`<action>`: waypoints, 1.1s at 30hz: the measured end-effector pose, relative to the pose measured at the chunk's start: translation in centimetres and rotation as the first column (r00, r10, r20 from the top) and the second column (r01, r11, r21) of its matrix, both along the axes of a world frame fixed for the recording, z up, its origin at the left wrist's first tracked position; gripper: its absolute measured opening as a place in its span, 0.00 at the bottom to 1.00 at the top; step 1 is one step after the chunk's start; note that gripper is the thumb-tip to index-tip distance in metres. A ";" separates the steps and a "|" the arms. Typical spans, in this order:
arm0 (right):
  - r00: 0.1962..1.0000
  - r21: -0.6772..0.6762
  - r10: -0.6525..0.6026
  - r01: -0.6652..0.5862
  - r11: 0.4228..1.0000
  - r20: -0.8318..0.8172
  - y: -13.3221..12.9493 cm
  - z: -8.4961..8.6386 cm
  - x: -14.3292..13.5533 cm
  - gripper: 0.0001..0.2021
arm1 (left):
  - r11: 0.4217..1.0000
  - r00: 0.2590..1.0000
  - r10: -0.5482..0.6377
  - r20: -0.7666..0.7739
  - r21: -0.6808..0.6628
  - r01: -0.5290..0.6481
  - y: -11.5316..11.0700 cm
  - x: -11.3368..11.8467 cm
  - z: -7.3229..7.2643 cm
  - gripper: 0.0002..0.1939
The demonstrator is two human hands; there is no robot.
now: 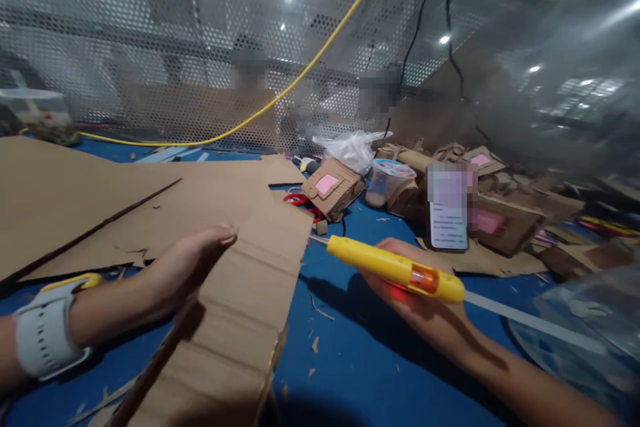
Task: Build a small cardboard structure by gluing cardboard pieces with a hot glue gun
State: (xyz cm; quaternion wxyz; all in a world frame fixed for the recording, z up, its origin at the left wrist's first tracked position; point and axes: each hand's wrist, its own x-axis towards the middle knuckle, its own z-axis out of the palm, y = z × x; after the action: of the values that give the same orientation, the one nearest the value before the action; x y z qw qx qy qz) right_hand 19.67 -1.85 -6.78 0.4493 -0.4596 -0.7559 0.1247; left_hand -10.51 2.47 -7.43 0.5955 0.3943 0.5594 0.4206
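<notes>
A folded, creased cardboard strip [240, 300] stretches from the near edge towards the middle, raised above the blue table. My left hand [187, 263] is closed on its left side, the upper digits stretched along the cardboard and the others partly hidden. My right hand [417, 307] is wrapped around a yellow hot glue gun [385, 267]. The gun's metal nozzle points left, close to the strip's right edge. A pale stick extends from its rear, and a small red light glows beneath the body.
A large cardboard sheet [90, 207] covers the left. Behind the strip lie red-handled scissors [296, 199] and a small cardboard box [333, 187]. A plastic cup [387, 185], a propped phone [447, 217] and cardboard pieces stand right. A yellow cable [280, 97] crosses before a perforated metal screen [165, 67].
</notes>
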 end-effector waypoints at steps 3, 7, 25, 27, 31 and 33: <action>0.999 -0.071 -0.040 0.039 0.997 -0.025 0.1 -0.4 0.1 0.11 | 0.947 0.949 -0.315 -0.017 0.060 0.315 0.7 -0.4 1.2 0.20; 0.999 -0.136 -0.038 0.034 0.990 -0.031 0.1 -0.5 0.1 0.13 | 0.959 0.959 -0.242 -0.150 0.113 0.260 2.0 -1.4 2.0 0.20; 0.994 -0.240 -0.061 0.037 0.970 -0.093 0.6 -0.6 -0.7 0.11 | 0.994 0.995 0.060 -0.085 0.098 -0.052 1.4 -2.6 3.3 0.09; 0.996 -0.231 -0.056 0.040 0.972 -0.066 0.6 -0.5 -0.8 0.12 | 0.993 0.993 0.041 -0.109 0.115 -0.028 1.3 -2.6 3.1 0.10; 0.998 -0.231 -0.045 0.035 0.972 -0.035 0.5 -0.4 -0.9 0.14 | 0.980 0.985 -0.043 -0.169 0.183 0.074 0.7 -2.9 2.9 0.16; 0.999 -0.237 -0.041 0.034 0.971 -0.027 0.5 -0.5 -0.9 0.13 | 0.970 0.982 -0.074 -0.174 0.218 0.112 0.3 -3.1 3.0 0.18</action>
State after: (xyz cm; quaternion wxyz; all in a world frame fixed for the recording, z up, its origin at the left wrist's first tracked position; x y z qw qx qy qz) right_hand 18.76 -1.30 -7.28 0.4056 -0.5220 -0.7196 0.2124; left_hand -13.60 2.72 -4.43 0.5173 0.5190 0.5360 0.4193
